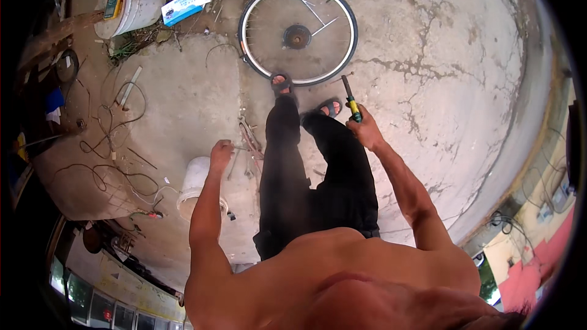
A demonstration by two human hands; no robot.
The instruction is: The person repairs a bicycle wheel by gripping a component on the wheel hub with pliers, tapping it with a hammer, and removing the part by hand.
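Observation:
My right hand (364, 127) is closed round the yellow and green handle of a tool with a dark shaft (348, 85). A thin crosspiece shows at the tool's far end, near the wheel's lower right edge. My left hand (222, 151) is closed in the air above a white bucket; a thin, light line runs right from its fingers, too fine to name. Ahead of my feet a bicycle wheel (242, 24) lies flat, with a black tyre, silver rim and dark hub (298, 37). Several pale rods (323, 26) lie across it. My left sandal (282, 84) is at its near edge.
A white bucket (197, 174) stands at my left, with reddish pliers-like tools (251, 137) beside it. Cables (110, 128) tangle over the left floor. Farther off are a blue and white box (186, 6) and a tipped white bucket (143, 6). The concrete is cracked at right.

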